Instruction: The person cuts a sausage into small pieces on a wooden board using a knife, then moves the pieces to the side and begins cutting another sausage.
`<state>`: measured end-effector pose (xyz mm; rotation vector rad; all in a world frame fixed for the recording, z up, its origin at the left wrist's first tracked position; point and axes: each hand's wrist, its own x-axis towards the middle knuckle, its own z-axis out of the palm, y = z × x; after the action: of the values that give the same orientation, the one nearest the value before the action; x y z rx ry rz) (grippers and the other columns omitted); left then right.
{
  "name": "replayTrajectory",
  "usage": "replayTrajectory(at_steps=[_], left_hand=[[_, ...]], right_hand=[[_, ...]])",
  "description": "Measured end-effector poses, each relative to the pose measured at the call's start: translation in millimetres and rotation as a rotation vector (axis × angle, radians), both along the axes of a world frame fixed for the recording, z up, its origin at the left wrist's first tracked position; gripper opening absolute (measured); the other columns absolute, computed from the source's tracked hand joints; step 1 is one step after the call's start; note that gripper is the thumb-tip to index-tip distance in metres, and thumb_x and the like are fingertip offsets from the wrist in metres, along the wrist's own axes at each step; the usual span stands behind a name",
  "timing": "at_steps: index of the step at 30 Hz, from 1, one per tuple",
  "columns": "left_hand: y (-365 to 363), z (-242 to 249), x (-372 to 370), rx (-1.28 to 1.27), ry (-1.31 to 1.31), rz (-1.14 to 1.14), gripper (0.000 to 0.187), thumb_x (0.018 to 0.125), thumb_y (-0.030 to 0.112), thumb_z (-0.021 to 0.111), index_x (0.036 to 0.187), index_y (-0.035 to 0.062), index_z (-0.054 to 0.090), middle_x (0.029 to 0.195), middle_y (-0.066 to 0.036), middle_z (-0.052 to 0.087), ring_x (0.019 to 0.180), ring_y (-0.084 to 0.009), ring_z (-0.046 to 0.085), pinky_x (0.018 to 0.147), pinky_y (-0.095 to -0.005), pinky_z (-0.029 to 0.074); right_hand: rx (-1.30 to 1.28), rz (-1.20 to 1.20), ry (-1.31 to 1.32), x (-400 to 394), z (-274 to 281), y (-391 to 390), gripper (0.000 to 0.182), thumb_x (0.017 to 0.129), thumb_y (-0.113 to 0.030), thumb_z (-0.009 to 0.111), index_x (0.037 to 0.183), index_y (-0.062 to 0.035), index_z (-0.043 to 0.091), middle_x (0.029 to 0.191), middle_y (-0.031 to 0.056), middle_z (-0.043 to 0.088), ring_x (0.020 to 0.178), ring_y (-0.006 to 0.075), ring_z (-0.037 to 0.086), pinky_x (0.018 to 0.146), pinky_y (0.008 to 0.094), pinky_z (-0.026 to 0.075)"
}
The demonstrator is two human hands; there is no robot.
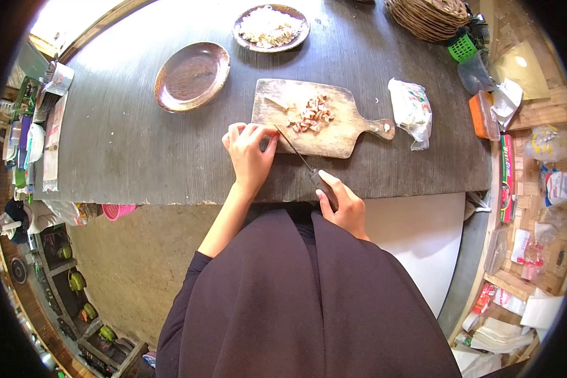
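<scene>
My right hand [343, 205] grips the dark handle of a knife [299, 151], whose thin blade slants up and left over the near edge of a wooden cutting board [340, 142]. Close to the blade's tip, my left hand [252, 154] has its fingers pinched together at the board's near left corner. Whatever sits between those fingertips is too small to make out. A heap of chopped reddish-brown and whitish pieces [315, 113] lies on the middle of the board. To their left rests a thin, pale brown strip [276, 103].
Beyond the board stand a brown plate [193, 72] and a second plate with pale shredded food [269, 28]. A white plastic packet [411, 113] lies right of the board handle. Wicker baskets [427, 17] and an orange container [483, 115] line the dark table's [120, 145] right side.
</scene>
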<state>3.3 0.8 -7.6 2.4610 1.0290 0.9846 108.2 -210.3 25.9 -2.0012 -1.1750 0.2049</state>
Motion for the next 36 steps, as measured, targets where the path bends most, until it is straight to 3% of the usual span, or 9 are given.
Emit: replayTrajectory(at_steps=[6,8,9,11,15,17,18,20,36], left_hand=[[0,1,0,-0.003,-0.005,0.003,0.013,0.079,0.017,0.083,0.090,0.0188,0.076,0.095,0.003,0.072,0.106,-0.0239,0.056,0.096,-0.0412,0.035],[0,1,0,-0.003,-0.005,0.001,0.013,0.079,0.018,0.083,0.090,0.0186,0.076,0.095,0.003,0.071,0.106,-0.0239,0.056,0.096,-0.0412,0.035],[0,1,0,-0.001,-0.004,0.003,0.013,0.079,0.017,0.083,0.090,0.0186,0.076,0.095,0.003,0.071,0.106,-0.0238,0.056,0.096,-0.0413,0.035],[0,0,0,0.000,-0.003,0.005,0.014,0.078,0.017,0.083,0.090,0.0185,0.076,0.095,0.003,0.071,0.106,-0.0238,0.056,0.096,-0.0414,0.035],[0,0,1,-0.010,-0.021,0.003,0.014,0.079,0.017,0.084,0.090,0.0184,0.075,0.093,0.004,0.071,0.104,-0.0238,0.057,0.095,-0.0407,0.036],[0,1,1,-0.025,-0.042,-0.004,0.014,0.079,0.017,0.084,0.090,0.0183,0.075,0.091,0.004,0.071,0.103,-0.0236,0.057,0.094,-0.0404,0.036],[-1,2,1,-0.046,-0.051,0.009,0.014,0.079,0.017,0.084,0.090,0.0184,0.075,0.090,0.004,0.071,0.102,-0.0234,0.057,0.094,-0.0403,0.037],[-2,2,1,-0.071,-0.060,0.019,0.014,0.079,0.018,0.084,0.089,0.0184,0.075,0.088,0.004,0.070,0.101,-0.0232,0.057,0.093,-0.0402,0.037],[-3,3,1,-0.052,-0.029,0.016,0.010,0.079,0.017,0.082,0.086,0.0177,0.074,0.089,0.004,0.069,0.102,-0.0237,0.057,0.094,-0.0414,0.037]], right_hand=[[0.022,0.006,-0.012,0,0,3,0.043,0.092,-0.021,0.073,0.134,-0.0211,0.065,0.090,0.0102,0.073,0.074,0.0313,0.072,0.064,0.0397,0.058],[-0.121,0.015,0.083,0,7,4,0.040,0.093,-0.013,0.073,0.132,-0.0125,0.065,0.111,0.0182,0.075,0.098,0.0360,0.075,0.082,0.0398,0.059],[-0.121,0.015,0.083,0,4,5,0.040,0.093,-0.013,0.073,0.132,-0.0125,0.065,0.111,0.0182,0.075,0.098,0.0360,0.075,0.082,0.0398,0.059],[-0.025,0.010,-0.045,2,-6,8,0.045,0.092,-0.023,0.073,0.136,-0.0226,0.063,0.089,0.0102,0.072,0.074,0.0317,0.072,0.064,0.0403,0.058],[-0.021,0.014,-0.050,2,-4,6,0.045,0.092,-0.022,0.073,0.136,-0.0227,0.064,0.090,0.0106,0.073,0.074,0.0321,0.072,0.064,0.0405,0.058],[-0.104,0.007,0.065,1,6,1,0.039,0.093,-0.015,0.072,0.131,-0.0135,0.066,0.112,0.0178,0.075,0.099,0.0364,0.074,0.083,0.0400,0.059],[-0.105,0.007,0.065,3,4,0,0.039,0.093,-0.015,0.072,0.131,-0.0135,0.066,0.112,0.0178,0.075,0.099,0.0364,0.074,0.083,0.0400,0.059],[-0.031,-0.020,-0.030,8,0,-3,0.043,0.093,-0.020,0.073,0.135,-0.0201,0.064,0.093,0.0122,0.074,0.077,0.0330,0.073,0.065,0.0410,0.058],[-0.006,-0.008,-0.023,4,3,-3,0.043,0.092,-0.022,0.074,0.134,-0.0214,0.065,0.092,0.0106,0.074,0.075,0.0313,0.073,0.064,0.0394,0.058]])
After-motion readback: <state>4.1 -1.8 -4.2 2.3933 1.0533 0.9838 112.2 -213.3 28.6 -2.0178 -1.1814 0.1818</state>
